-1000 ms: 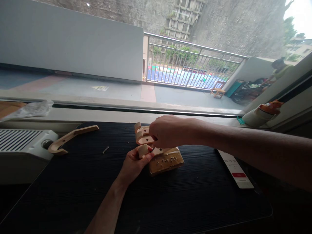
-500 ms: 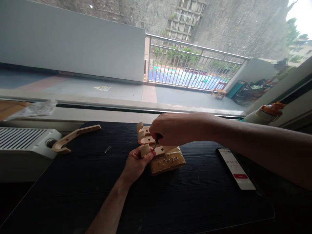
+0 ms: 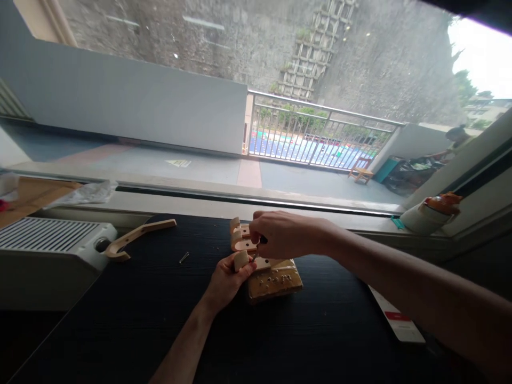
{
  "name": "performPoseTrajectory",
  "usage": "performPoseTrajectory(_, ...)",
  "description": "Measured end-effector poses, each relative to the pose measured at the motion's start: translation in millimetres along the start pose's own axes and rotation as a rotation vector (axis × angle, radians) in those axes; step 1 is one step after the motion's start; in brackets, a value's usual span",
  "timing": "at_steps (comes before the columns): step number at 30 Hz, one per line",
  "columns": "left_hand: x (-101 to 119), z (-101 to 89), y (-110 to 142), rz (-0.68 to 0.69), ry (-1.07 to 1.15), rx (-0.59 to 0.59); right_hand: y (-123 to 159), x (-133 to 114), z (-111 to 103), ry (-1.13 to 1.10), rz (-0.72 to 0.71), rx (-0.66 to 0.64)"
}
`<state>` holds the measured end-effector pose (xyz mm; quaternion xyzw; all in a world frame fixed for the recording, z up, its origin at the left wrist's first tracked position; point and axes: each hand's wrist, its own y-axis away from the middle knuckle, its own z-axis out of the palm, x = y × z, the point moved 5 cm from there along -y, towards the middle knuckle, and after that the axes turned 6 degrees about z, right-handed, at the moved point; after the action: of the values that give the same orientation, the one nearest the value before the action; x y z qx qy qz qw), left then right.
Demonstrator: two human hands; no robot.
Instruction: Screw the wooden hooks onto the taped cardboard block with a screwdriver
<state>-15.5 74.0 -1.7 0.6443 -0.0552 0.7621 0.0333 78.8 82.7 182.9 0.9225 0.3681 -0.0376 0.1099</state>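
Observation:
My left hand [image 3: 223, 281] pinches a pale wooden hook [image 3: 241, 261] by its curved end. The hook's flat shank, with a dark hole, lies over a brown block [image 3: 275, 287] wrapped in clear film and pitted with small holes. In my right hand [image 3: 282, 233] is a screwdriver [image 3: 262, 240], its dark handle mostly inside my fist. Its thin shaft slants down beside my left thumb; the tip is hard to make out. Just behind, more wooden hooks [image 3: 245, 245] lie side by side, partly hidden by my right hand.
A loose wooden hook [image 3: 138, 231] lies at the dark table's left edge, near a white radiator [image 3: 52, 261]. Small metal screws [image 3: 184, 258] rest nearby. A phone [image 3: 402, 322] sits under my right forearm. A bottle [image 3: 430, 213] stands by the window; a person [image 3: 458, 141] is outside.
The view has tilted up, so the table sits lower in the picture. My right forearm now covers more of the phone. Both hands keep nearly the same place at the hook.

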Motion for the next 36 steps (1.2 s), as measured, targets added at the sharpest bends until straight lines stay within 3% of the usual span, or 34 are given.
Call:
performPoseTrajectory(3, 8, 0.6, -3, 0.006, 0.009, -0.062, 2, 7, 2, -0.055, 0.018, 0.058)
performPoseTrajectory(8, 26, -0.7, -13, -0.084, -0.010, -0.309, 4, 14, 4, -0.078, 0.043, 0.112)
performPoseTrajectory(12, 37, -4.7, -23, -0.189, -0.062, -0.519, 9, 8, 1, -0.021, 0.019, 0.057)
performPoseTrajectory(16, 37, -5.1, -27, -0.204, -0.109, -0.620, 10, 4, -4, 0.068, 0.002, -0.025)
performPoseTrajectory(18, 33, -4.5, -25, -0.177, -0.113, -0.596, 8, 3, -4, 0.075, -0.017, -0.063)
performPoseTrajectory(22, 24, -6.4, -20, -0.117, -0.127, -0.427, 2, 6, 0, 0.071, -0.037, -0.080)
performPoseTrajectory(27, 25, -3.4, -19, -0.057, -0.152, -0.414, -4, 8, 1, 0.037, -0.050, -0.060)
performPoseTrajectory(34, 23, -2.7, -18, -0.075, -0.124, -0.367, -12, 11, -1, 0.059, 0.128, -0.072)
performPoseTrajectory(36, 22, -3.1, -18, -0.075, -0.121, -0.357, -11, 10, -4, 0.108, 0.122, -0.101)
